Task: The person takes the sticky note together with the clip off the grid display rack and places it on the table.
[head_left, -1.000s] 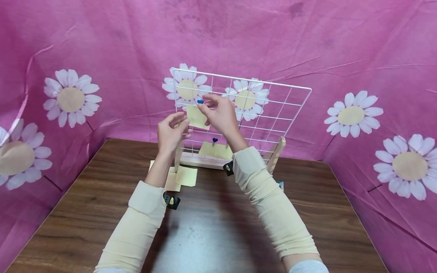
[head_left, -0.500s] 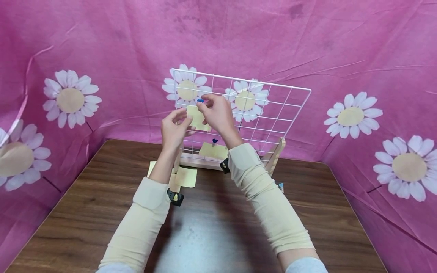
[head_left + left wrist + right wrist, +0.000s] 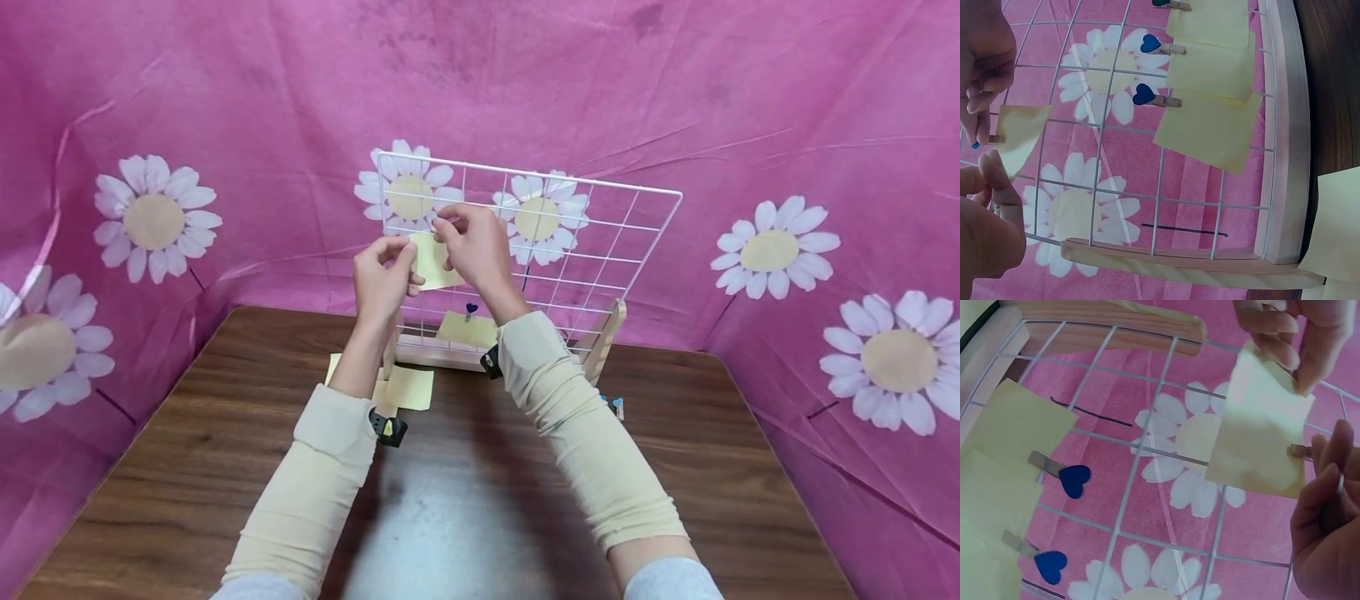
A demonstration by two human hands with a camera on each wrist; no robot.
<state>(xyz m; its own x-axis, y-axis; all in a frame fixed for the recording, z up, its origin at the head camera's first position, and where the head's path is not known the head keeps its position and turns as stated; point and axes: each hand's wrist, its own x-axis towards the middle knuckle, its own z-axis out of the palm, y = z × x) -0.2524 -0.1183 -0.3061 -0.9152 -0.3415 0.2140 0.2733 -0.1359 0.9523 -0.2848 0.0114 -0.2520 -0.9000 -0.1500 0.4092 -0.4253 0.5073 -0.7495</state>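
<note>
A yellow sticky note [image 3: 432, 265] stands against the left part of the white wire grid [image 3: 600, 223]. My left hand [image 3: 379, 282] pinches its left upper corner between thumb and finger. My right hand [image 3: 482, 247] pinches a small wooden clothespin [image 3: 1300, 450] at the note's top edge. Only a sliver of the clothespin's blue end [image 3: 975, 145] shows past the right fingertips in the left wrist view. Lower on the grid, several overlapping yellow notes [image 3: 1207, 128] hang from clothespins with hearts, such as this blue heart [image 3: 1075, 481].
A wooden base [image 3: 442, 357] with side uprights holds the grid on the brown table [image 3: 225, 467]. Loose sticky notes [image 3: 411, 388] lie at the stand's left foot. Something small and blue [image 3: 617, 407] lies behind the right forearm. A pink flowered cloth [image 3: 285, 100] surrounds the table.
My left hand has moved right and slightly up onto the note's corner and now pinches it. The right fingers have shifted slightly, hiding the blue heart in the head view.
</note>
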